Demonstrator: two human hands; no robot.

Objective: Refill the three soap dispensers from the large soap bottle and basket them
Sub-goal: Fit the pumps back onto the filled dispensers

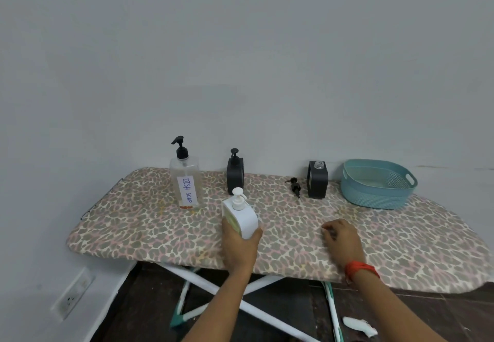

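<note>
White dispenser (242, 217) stands in left grip (238, 248), fingers (226, 227) wrapping its base (right grip (343, 240) loose).

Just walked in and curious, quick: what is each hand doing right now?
Left hand: grips the white dispenser.
Right hand: holds nothing, fingers loosely curled, rests on the board.

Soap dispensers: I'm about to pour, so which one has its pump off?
The black dispenser beside the basket: bare neck, its pump lying beside it. The other black dispenser and the white dispenser carry theirs.
</note>
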